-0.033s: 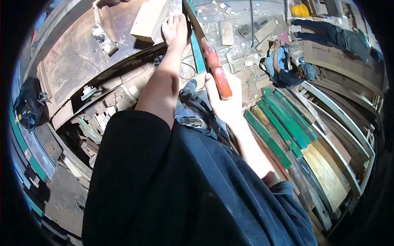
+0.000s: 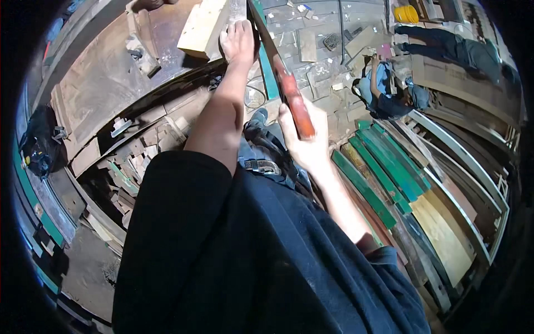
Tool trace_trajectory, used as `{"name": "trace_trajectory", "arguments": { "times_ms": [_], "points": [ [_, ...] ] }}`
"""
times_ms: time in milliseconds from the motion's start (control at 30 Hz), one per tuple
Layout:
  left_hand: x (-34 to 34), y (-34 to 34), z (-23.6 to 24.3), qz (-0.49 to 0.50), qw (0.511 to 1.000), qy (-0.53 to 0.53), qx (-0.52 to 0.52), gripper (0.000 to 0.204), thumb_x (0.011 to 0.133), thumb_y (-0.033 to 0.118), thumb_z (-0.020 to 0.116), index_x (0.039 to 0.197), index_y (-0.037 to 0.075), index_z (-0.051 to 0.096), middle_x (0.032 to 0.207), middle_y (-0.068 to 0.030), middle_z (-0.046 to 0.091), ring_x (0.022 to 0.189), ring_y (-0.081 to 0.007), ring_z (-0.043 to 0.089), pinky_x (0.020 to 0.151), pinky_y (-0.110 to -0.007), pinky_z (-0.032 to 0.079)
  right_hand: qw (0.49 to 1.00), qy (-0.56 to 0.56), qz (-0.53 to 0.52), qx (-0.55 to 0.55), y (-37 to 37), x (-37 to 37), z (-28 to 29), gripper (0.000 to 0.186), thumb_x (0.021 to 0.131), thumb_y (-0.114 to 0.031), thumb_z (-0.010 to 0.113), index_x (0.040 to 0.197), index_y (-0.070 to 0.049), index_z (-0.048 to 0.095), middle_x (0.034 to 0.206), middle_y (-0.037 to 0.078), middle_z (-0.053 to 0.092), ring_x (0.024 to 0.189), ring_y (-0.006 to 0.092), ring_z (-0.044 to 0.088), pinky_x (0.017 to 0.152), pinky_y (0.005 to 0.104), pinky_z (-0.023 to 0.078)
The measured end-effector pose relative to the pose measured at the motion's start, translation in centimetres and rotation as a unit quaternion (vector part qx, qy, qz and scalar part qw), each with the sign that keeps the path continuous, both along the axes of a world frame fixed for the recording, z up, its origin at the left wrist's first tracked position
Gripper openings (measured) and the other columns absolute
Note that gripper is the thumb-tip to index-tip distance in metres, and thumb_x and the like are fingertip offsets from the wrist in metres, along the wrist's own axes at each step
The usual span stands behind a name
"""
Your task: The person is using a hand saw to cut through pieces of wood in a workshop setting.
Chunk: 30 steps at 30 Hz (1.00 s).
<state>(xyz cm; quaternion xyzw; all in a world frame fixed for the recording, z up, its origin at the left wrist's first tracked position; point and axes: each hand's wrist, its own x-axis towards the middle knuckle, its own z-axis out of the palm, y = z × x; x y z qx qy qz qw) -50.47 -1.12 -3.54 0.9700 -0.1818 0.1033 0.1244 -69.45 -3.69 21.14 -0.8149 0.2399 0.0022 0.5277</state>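
Note:
My left hand lies on a narrow pale board at the bench edge, fingers extended over it, beside a light wooden block. My right hand is closed round the orange handle of a long tool, apparently a saw. Its dark blade runs along the right of the board, past my left fingers. A teal strip shows below the blade. The blade's far end runs out of the picture's top.
The bench holds a worn wooden piece; offcuts lie beneath it. Right are green planks, a crouching co-worker, another person's dark-clad legs and a yellow bucket. A black bag sits far left.
My right hand and the orange handle have shifted slightly down, toward my body. My left hand stays on the board.

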Motion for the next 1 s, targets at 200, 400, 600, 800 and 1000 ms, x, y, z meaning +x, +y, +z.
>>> {"name": "trace_trajectory", "arguments": {
  "times_ms": [200, 400, 600, 800, 1000],
  "points": [
    [-0.3, -0.7, 2.0, -0.012, 0.991, 0.132, -0.016, 0.029, 0.088, 0.017, 0.044, 0.113, 0.008, 0.055, 0.113, -0.008, 0.059, 0.111, -0.0239, 0.052, 0.088, -0.041, 0.04, 0.998, 0.028, -0.047, -0.036, 2.4, -5.6, 4.1, 0.015, 0.088, -0.013, 0.059, 0.084, 0.001, 0.056, 0.061, 0.007, 0.052, 0.055, 0.0139, 0.049, 0.053, 0.0296, 0.04],
    [-1.0, 0.2, 2.0, -0.031, 0.999, 0.031, -0.011, 0.033, 0.084, 0.025, 0.053, 0.111, 0.008, 0.057, 0.116, -0.0105, 0.057, 0.112, -0.0252, 0.05, 0.09, -0.043, 0.038, 0.973, -0.11, -0.201, 0.033, -1.1, -8.5, 2.9, 0.02, 0.086, -0.019, 0.06, 0.085, 0.001, 0.057, 0.063, 0.002, 0.052, 0.055, 0.0115, 0.047, 0.053, 0.025, 0.039],
    [-0.9, 1.8, 2.9, -0.065, 0.985, 0.125, -0.095, 0.039, 0.087, 0.037, 0.054, 0.112, 0.007, 0.057, 0.115, -0.0147, 0.056, 0.114, -0.0324, 0.048, 0.095, -0.047, 0.038, 0.962, -0.112, -0.209, 0.137, -7.0, -10.9, -0.1, 0.044, 0.084, -0.045, 0.062, 0.096, -0.003, 0.056, 0.068, -0.002, 0.047, 0.058, 0.0061, 0.043, 0.053, 0.0221, 0.035],
    [-1.0, 3.1, 4.7, -0.229, 0.958, 0.069, -0.155, 0.026, 0.088, 0.026, 0.057, 0.108, 0.009, 0.06, 0.112, -0.0152, 0.057, 0.115, -0.0347, 0.047, 0.093, -0.045, 0.039, 0.901, 0.018, -0.357, 0.245, -14.8, -14.6, -14.1, 0.033, 0.096, -0.034, 0.043, 0.081, -0.008, 0.054, 0.062, -0.002, 0.046, 0.052, 0.0082, 0.042, 0.049, 0.0232, 0.032],
    [-2.2, 3.4, 4.2, -0.215, 0.947, 0.139, -0.197, 0.034, 0.079, 0.019, 0.071, 0.11, 0.01, 0.06, 0.107, -0.0124, 0.062, 0.105, -0.0311, 0.056, 0.093, -0.042, 0.041, 0.895, 0.103, -0.308, 0.306, -15.4, -15.7, -18.2, 0.033, 0.095, -0.036, 0.04, 0.092, -0.007, 0.056, 0.07, 0.003, 0.057, 0.057, 0.014, 0.052, 0.053, 0.0269, 0.043]
  ]
}}
